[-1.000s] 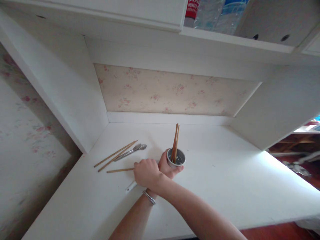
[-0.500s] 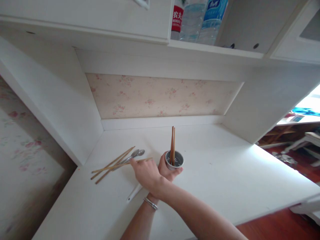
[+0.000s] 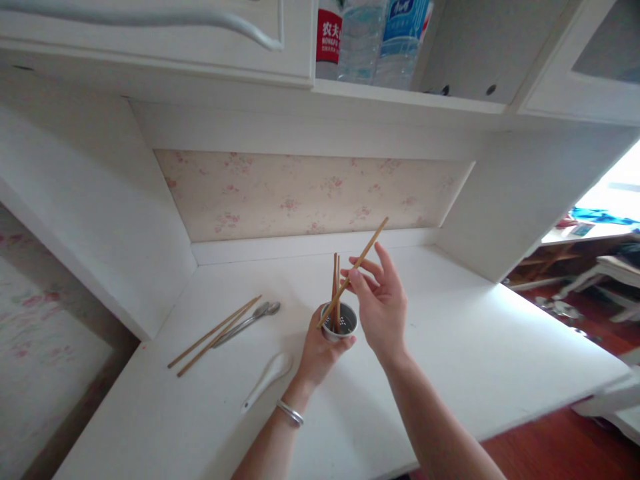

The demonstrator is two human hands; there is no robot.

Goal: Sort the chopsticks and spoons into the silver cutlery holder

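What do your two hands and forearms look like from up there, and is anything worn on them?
Both hands are bare, with no gloves. The left hand has a shiny silver-coloured bangle at the wrist, which looks like more than one band. The right hand and its wrist carry nothing. No sleeves show on either forearm.

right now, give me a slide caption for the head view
Left hand grips a metal cup of chopsticks; right hand holds another chopstick at its rim.

cup [image 3: 352, 323]: metal | chopsticks [image 3: 200, 343]: matt wood | metal spoons [image 3: 273, 308]: shiny | white spoon [image 3: 279, 365]: glossy | tabletop [image 3: 450, 347]: smooth
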